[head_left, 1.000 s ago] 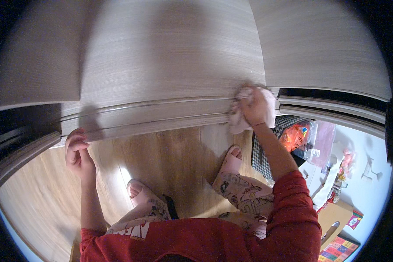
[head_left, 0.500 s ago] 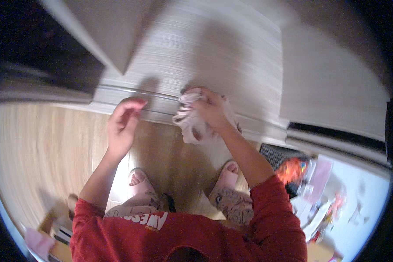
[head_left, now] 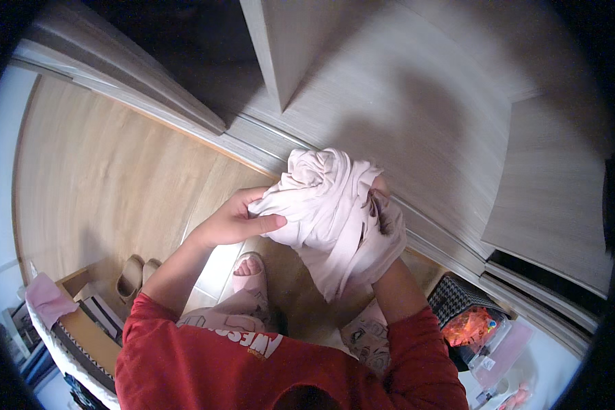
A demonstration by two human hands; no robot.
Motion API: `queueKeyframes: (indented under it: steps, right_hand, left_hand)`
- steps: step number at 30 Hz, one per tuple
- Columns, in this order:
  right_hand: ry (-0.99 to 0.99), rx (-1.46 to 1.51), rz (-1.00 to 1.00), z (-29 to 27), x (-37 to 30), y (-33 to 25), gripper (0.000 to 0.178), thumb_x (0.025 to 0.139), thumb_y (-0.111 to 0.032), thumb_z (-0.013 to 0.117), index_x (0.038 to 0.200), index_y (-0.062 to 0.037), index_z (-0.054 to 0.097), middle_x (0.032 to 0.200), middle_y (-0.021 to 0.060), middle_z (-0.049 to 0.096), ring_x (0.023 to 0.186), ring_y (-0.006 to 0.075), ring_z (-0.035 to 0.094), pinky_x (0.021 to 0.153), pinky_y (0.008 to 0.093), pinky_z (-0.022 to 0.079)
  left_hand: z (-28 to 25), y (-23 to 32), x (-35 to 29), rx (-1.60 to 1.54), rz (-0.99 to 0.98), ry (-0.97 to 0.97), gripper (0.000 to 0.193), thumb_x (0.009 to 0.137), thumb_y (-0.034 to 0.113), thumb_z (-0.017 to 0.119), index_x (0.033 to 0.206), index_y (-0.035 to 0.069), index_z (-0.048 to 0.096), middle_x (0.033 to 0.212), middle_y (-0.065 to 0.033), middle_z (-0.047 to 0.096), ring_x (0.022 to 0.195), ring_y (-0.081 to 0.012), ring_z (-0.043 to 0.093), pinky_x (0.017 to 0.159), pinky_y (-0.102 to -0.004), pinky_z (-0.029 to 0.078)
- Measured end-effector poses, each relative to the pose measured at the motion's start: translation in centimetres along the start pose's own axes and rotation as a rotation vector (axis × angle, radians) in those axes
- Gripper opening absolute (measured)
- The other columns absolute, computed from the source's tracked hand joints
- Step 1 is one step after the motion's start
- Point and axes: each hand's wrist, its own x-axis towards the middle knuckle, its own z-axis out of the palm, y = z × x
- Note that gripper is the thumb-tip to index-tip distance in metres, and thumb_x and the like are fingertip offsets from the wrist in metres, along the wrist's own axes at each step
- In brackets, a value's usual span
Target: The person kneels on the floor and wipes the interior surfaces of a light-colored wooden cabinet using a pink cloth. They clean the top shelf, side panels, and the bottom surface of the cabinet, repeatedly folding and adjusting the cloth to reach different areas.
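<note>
Now the cloth (head_left: 314, 205) is hanging bunched before you: your left hand (head_left: 231, 219) is clamping its nine o'clock edge, while your right hand (head_left: 380, 185) is mostly hiding inside it near three, grip impossible to tell. Gathering the fabric dangling at six should help control.

Left forearm (head_left: 178, 273): one, bare, slanting up and inward. Left wrist (head_left: 203, 238): near straight. Left grip (head_left: 238, 220): pinching, thumb (head_left: 268, 224) extended inward on top, fingertips hidden. Right forearm (head_left: 398, 290): one, bare, slanting up and inward. Right grip (head_left: 380, 185): mostly hidden, small patch of skin visible; finger pose indiscernible.
</note>
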Motion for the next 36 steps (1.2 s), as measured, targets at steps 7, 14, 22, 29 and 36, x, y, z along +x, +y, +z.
queueKeyframes:
  steps: [7, 14, 22, 29, 36]
  right_hand:
    - [-0.135, 0.215, 0.305, 1.4, 1.5, 0.5, 0.044, 0.086, -0.025, 0.045, 0.122, 0.0002, 0.046, 0.114, 0.0124, 0.056, 0.105, 0.019, 0.053, 0.097, 0.0331, 0.038]
    - [0.028, 0.233, 0.195, 3.5, 1.4, -0.2, 0.053, 0.09, -0.043, 0.039, 0.126, -0.0034, 0.045, 0.124, 0.0122, 0.052, 0.115, 0.0232, 0.049, 0.103, 0.0358, 0.033]
    - [0.124, 0.257, 0.378, 4.9, -1.2, 0.7, 0.043, 0.089, -0.034, 0.048, 0.117, -0.0021, 0.054, 0.114, 0.0122, 0.059, 0.105, 0.0229, 0.056, 0.097, 0.036, 0.04]
    - [0.361, -0.042, 0.391, 2.8, -3.0, -1.6, 0.033, 0.087, -0.024, 0.055, 0.112, -0.002, 0.058, 0.106, 0.0112, 0.063, 0.096, 0.0218, 0.061, 0.091, 0.0346, 0.045]
    - [0.509, -0.56, -0.047, 8.3, -10.9, -18.3, 0.027, 0.086, -0.017, 0.057, 0.108, -0.0013, 0.059, 0.099, 0.0095, 0.064, 0.092, 0.0194, 0.061, 0.086, 0.0319, 0.047]
  left_hand:
    - [1.9, 0.3, -0.8, 0.019, -0.019, 0.031, 0.036, 0.086, 0.009, 0.061, 0.119, 0.001, 0.051, 0.102, -0.001, 0.059, 0.095, -0.0075, 0.052, 0.082, -0.0235, 0.043]
    - [1.9, -0.3, -1.6, -0.606, -0.033, 0.203, 0.053, 0.086, 0.016, 0.054, 0.132, -0.003, 0.035, 0.121, -0.0131, 0.053, 0.105, -0.0244, 0.056, 0.092, -0.0349, 0.044]
    - [0.3, -0.1, -1.7, -0.895, 0.035, 0.02, 0.05, 0.086, 0.019, 0.048, 0.127, -0.008, 0.039, 0.123, -0.0203, 0.051, 0.11, -0.028, 0.054, 0.098, -0.0398, 0.04]
    - [2.1, 1.2, -0.2, -0.727, -0.068, 0.088, 0.052, 0.088, 0.014, 0.049, 0.131, -0.007, 0.03, 0.127, -0.0203, 0.048, 0.111, -0.0276, 0.054, 0.095, -0.0391, 0.044]
    - [3.2, -0.1, 0.0, -0.392, -0.035, -0.049, 0.044, 0.089, 0.009, 0.045, 0.132, 0.004, 0.032, 0.13, -0.0215, 0.043, 0.11, -0.0316, 0.053, 0.095, -0.0416, 0.043]
